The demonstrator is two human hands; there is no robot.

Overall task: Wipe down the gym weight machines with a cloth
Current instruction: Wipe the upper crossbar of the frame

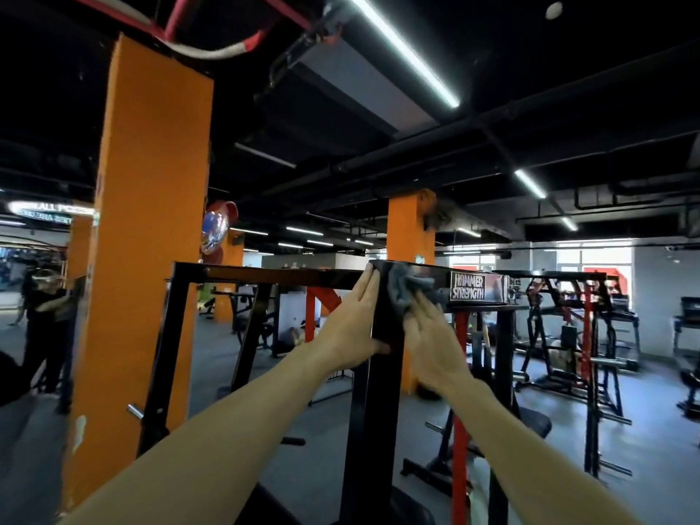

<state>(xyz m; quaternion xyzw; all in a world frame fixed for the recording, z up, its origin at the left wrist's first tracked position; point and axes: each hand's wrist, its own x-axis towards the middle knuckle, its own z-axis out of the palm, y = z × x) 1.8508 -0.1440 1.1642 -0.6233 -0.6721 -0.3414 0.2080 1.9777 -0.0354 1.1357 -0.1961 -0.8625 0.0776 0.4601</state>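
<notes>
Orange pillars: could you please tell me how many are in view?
4: a big pillar near left, a second pillar behind the black frame, a third far left, a fourth partly hidden. More may be hidden.

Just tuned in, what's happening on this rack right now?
A person is wiping a black Hammer Strength rack at its upper corner. The right hand presses a grey cloth against the top of the upright post, near the logo plate. The left hand lies flat against the post's left side, steadying it. Another person stands far left by an orange pillar.
</notes>
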